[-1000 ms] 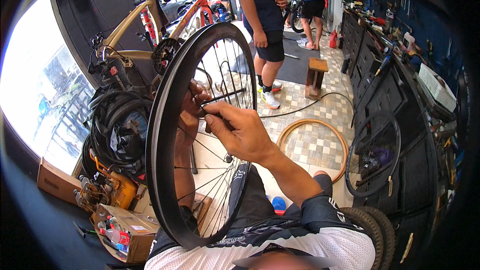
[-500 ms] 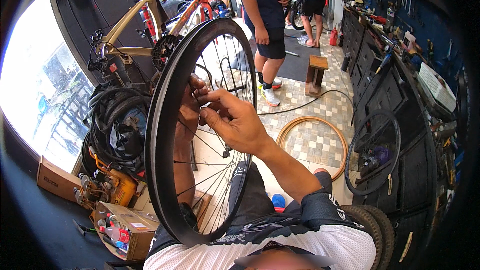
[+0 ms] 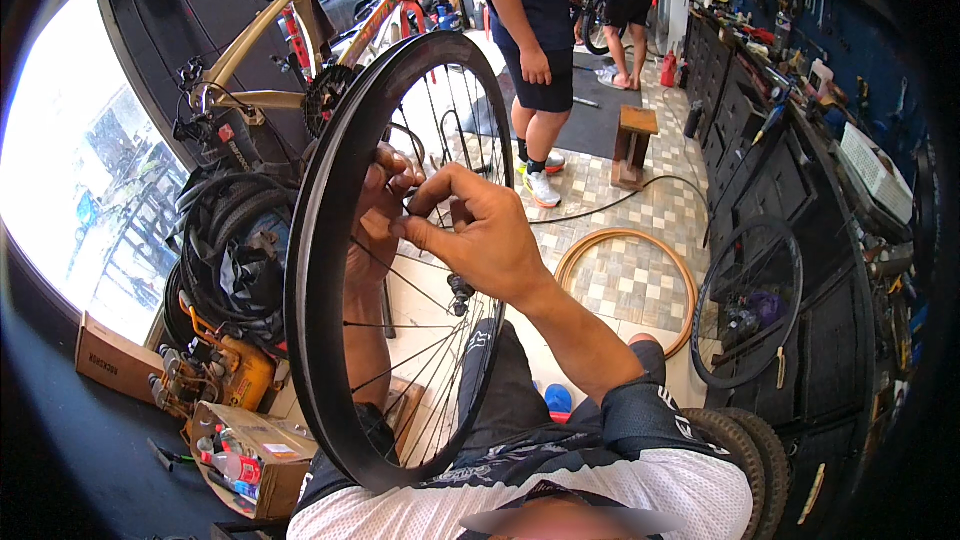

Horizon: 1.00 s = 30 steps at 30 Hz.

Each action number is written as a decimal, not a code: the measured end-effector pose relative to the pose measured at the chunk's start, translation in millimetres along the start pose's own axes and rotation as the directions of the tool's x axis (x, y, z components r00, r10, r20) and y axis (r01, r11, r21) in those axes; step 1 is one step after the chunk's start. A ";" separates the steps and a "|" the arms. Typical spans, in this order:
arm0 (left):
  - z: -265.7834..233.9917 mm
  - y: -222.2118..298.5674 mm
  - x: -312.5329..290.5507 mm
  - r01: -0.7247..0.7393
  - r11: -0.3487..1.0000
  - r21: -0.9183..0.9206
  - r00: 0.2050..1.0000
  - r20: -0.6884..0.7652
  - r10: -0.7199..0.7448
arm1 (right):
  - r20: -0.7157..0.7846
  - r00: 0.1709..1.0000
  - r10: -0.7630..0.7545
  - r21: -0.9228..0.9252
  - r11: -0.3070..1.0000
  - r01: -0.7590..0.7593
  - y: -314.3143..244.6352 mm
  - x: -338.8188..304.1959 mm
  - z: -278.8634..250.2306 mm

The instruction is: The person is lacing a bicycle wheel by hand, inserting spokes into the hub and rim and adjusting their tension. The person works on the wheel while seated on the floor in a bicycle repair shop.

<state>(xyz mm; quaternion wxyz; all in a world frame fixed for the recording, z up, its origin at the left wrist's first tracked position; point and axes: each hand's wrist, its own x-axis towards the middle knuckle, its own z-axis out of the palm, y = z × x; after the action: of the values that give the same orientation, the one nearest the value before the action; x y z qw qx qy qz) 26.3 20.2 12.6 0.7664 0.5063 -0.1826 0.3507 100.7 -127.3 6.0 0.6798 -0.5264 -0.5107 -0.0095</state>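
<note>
A big black bike wheel [image 3: 318, 280] stands up tall in front of the person, by the left side of the lap. Its rim is deep, smooth and a bit shiny, like hard plastic, though I can't tell what it is made of. The wheel is round but looks like a tall, thin egg from here. Its long way runs from bottom to top, and the top leans a little to the right. The flat open side faces right. Thin, straight, dark spokes [image 3: 395, 325] fan out from the small, knobby hub [image 3: 460, 297]. The left hand [image 3: 385, 185] is on the far side of some spokes, with its fingers curled; I can't tell if it has hold of anything. The right hand [image 3: 480, 235] is bent, with thumb and pointing finger almost meeting near a thin dark bit, and I can't tell if they pinch it. The person's shirt [image 3: 690, 485] is white with tiny holes and black parts. A smooth tan ring [image 3: 690, 290] lies flat on the checkered tile floor [image 3: 640, 285], near a blocky wooden stool [image 3: 638, 120].
</note>
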 end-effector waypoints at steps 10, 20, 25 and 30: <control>0.7 -1.7 2.1 -0.048 0.999 0.001 0.999 -0.022 0.048 | -0.019 1.000 -0.011 0.036 0.999 0.012 6.3 -3.0 2.7; 4.6 4.9 -6.4 0.043 0.998 -0.038 0.998 -0.045 -0.045 | 0.087 0.979 -0.182 -0.010 0.983 0.184 4.6 2.7 -0.2; -2.7 -9.4 -0.5 0.035 0.999 -0.032 0.999 -0.008 -0.035 | 0.012 0.999 0.044 -0.011 0.999 -0.044 9.2 -0.8 1.0; 5.0 -7.6 -3.4 -0.026 0.999 -0.026 1.000 0.007 0.027 | 0.008 0.998 0.061 -0.002 0.998 -0.061 4.1 -7.5 -1.2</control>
<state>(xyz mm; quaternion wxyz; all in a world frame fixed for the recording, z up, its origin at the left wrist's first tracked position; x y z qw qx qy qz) 29.9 12.6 7.6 0.7675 0.4951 -0.1969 0.3565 100.2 -130.2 -2.0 0.6773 -0.5423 -0.4970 0.0132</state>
